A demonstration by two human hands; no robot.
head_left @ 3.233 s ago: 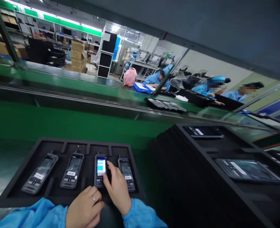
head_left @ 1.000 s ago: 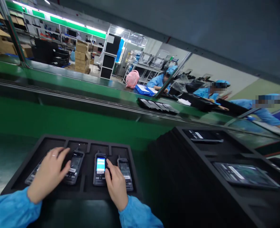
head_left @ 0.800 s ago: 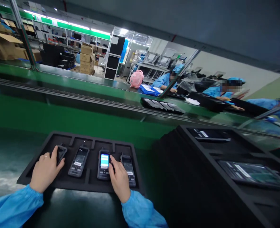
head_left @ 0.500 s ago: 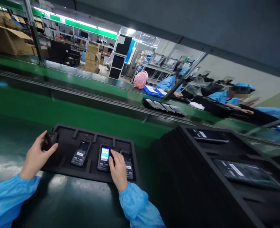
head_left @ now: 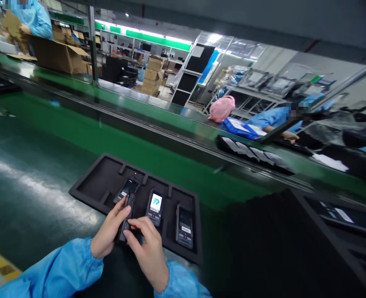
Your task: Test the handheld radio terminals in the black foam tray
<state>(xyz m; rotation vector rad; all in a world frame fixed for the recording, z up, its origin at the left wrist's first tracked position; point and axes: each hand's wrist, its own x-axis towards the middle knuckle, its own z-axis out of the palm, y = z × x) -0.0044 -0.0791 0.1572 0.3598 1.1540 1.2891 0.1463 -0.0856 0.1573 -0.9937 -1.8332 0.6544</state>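
A worker's left hand [head_left: 108, 231] gripped a handheld device [head_left: 128, 215], its thumb and fingers closed around the narrow body, while the thumb and forefinger of the right hand [head_left: 147, 242], only slightly parted, appeared to touch its lower side. The device was held edge-on above the near side of a black tray, clear of its compartments. It looked like a solid, stiff thing, modest in weight and easily managed with one hand; the smooth casing might slip a little, and the glass front seemed the part most open to scratches, making the long side edges the sensible place to hold. The casing was dark and slim; its screen was turned out of view, and its side details were too small to read. Just beyond, in the tray [head_left: 91, 198], lay three similar handsets: one dark-screened [head_left: 130, 185], one lit with a blue logo on white [head_left: 155, 203], and one dark with a white label [head_left: 185, 225]. The leftmost compartment held none. The tray rested on a green worktop [head_left: 43, 174]; farther off stood a pink fan [head_left: 222, 108].
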